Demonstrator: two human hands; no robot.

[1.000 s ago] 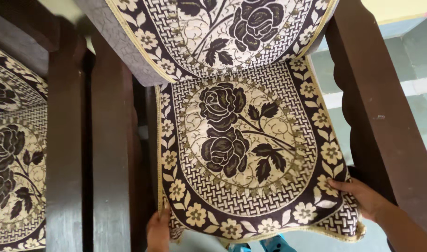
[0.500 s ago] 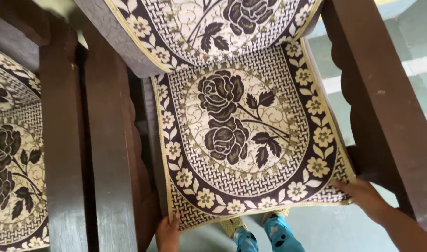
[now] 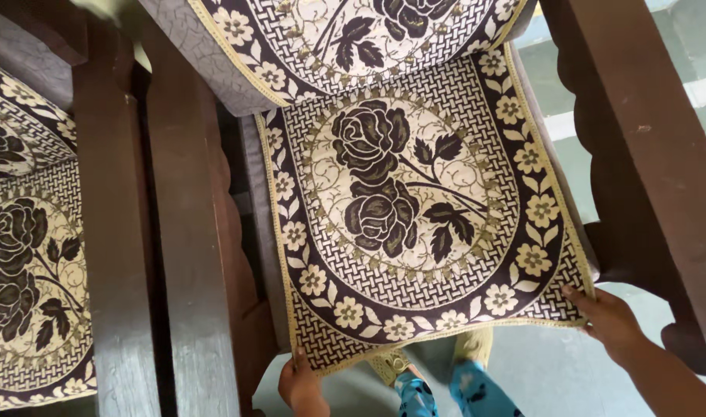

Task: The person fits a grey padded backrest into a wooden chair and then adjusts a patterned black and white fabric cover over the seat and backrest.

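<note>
Both hands on the chair cover's front corners

Left hand (image 3: 303,382) and right hand (image 3: 609,318) pinch the rose-patterned seat cover (image 3: 414,208), lying over the chair seat (image 3: 254,232). Uneven tugging could skew it toward the right armrest (image 3: 638,154).

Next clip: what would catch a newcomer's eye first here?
The cream and dark-brown woven seat cover with two large roses fills the middle, lying on the chair seat between dark wooden armrests. The left hand and right hand grip its front corners at the bottom edge. A matching rose-patterned cover lies on the neighbouring chair at far left.
</note>
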